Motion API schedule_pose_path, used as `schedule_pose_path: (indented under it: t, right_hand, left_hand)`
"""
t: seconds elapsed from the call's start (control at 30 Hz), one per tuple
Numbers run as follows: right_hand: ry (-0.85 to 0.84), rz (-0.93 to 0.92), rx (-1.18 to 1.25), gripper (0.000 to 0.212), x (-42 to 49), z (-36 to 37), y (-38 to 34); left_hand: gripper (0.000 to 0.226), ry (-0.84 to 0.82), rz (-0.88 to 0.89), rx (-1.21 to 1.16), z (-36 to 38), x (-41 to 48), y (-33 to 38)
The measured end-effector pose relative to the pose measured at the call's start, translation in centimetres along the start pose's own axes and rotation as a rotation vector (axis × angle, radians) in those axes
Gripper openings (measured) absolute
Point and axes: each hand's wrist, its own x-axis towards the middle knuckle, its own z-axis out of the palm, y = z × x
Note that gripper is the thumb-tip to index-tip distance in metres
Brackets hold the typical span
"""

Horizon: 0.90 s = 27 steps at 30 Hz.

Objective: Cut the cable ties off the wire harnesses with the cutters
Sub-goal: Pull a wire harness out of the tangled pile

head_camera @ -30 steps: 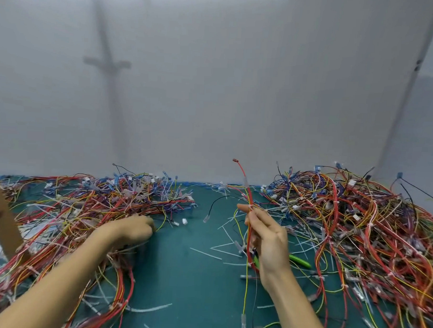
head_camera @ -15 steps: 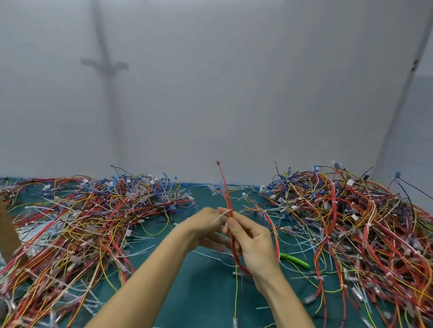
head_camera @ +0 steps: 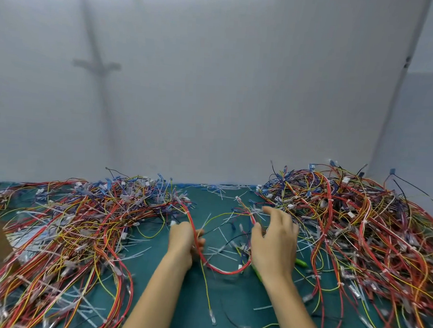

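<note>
Fingers [head_camera: 201, 241] of left hand [head_camera: 182, 239] pinch red wire harness [head_camera: 220, 271]; right hand [head_camera: 276, 243] thumb, forefinger spread; green cutters [head_camera: 302, 262] under palm, grip unclear

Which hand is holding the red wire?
The left hand. Its fingers curl round the red wire, and that sets it apart from the right hand, whose fingers are spread open beside the loop.
</note>
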Motion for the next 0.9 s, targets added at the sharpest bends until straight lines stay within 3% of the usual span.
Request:
schedule_pose_path:
  t: [0.03, 0.1, 0.17, 0.27, 0.33, 0.4, 0.47, 0.57, 0.63, 0.73, 0.9]
  right_hand:
    - [-0.082, 0.077, -0.089, 0.036, 0.2, -0.1, 0.4]
    - [-0.255, 0.181, -0.201, 0.033, 0.4, -0.2, 1.1]
    - [-0.303, 0.186, -0.251, 0.027, 0.3, -0.1, 1.3]
    - [-0.274, 0.152, -0.288, 0.033, 0.2, 0.3, 1.3]
    - [-0.265, 0.13, -0.321, 0.036, 0.1, 0.6, 1.3]
    - [-0.249, 0.091, -0.313, 0.027, 0.0, 0.8, 1.2]
    - [-0.242, 0.075, -0.262, 0.017, 0.2, 0.9, 1.3]
    - [-0.201, 0.069, -0.093, 0.007, 0.5, 0.8, 1.2]
    - [-0.142, 0.004, 0.046, 0.004, 0.5, 0.8, 1.1]
    - [-0.082, -0.135, 0.219, 0.004, 0.3, 1.0, 0.9]
    - [-0.033, -0.215, 0.385, 0.017, 0.1, 1.0, 0.5]
  left_hand:
    - [0.041, 0.066, 0.053, 0.033, -0.3, 0.3, 0.0]
    - [0.04, 0.228, 0.135, 0.073, -0.7, 0.3, 0.0]
    - [0.043, 0.446, 0.251, 0.126, -0.9, 0.0, -0.3]
    - [0.056, 0.676, 0.725, 0.144, -0.9, -1.6, -0.2]
    - [0.054, 0.704, 1.072, 0.255, -0.7, -2.8, 0.0]
    - [0.047, 0.58, 1.288, 0.42, -0.1, -3.5, 0.1]
    - [0.03, 0.309, 1.246, 0.571, 0.5, -3.9, 0.3]
    - [0.008, 0.043, 0.871, 0.898, 1.4, -3.3, -0.1]
    - [0.026, -0.107, 0.728, 0.966, 2.1, -3.0, -0.5]
    - [0.032, -0.258, 0.683, 0.753, 2.8, -3.1, -0.7]
    - [0.011, -0.314, 0.663, 0.344, 2.7, -2.9, -0.4]
